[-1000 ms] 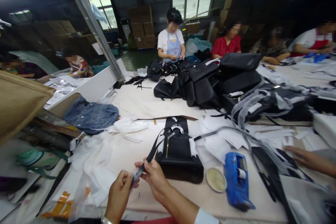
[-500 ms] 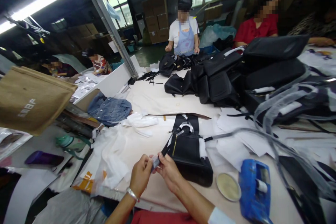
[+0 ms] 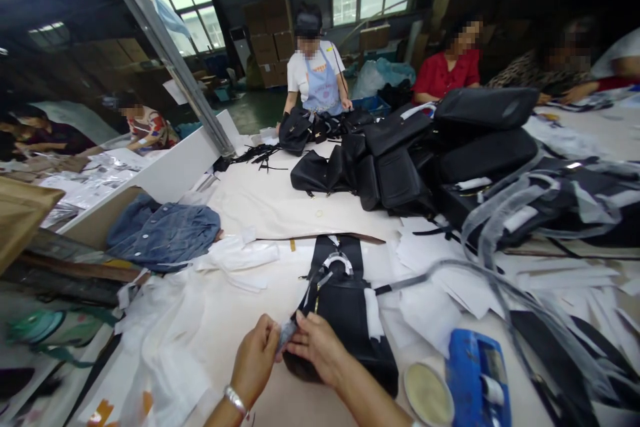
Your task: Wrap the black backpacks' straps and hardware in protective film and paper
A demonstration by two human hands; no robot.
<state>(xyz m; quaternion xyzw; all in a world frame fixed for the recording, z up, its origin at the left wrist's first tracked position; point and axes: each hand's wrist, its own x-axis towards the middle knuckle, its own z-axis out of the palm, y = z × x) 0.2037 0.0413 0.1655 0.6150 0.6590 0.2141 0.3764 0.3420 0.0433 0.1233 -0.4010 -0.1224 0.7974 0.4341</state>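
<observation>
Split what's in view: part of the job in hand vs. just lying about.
In the job:
- plastic-wrapped strap, held by left hand and right hand
- black bag, right by the hands

Lying about, seemingly:
- denim garment
- green bottle
- round dish and blue dispenser, both untouched; they could be supplies

- We see solid black on the bag (image 3: 350, 313), gold on its zip (image 3: 317, 297).
- We find grey on the wrapped strap end (image 3: 286, 333).
- Our bracelet (image 3: 236, 401) is silver.
- We have bright blue on the tape dispenser (image 3: 465, 373), pale yellow inside the round dish (image 3: 429, 395).
- We spot faded blue on the denim garment (image 3: 167, 233).
</observation>
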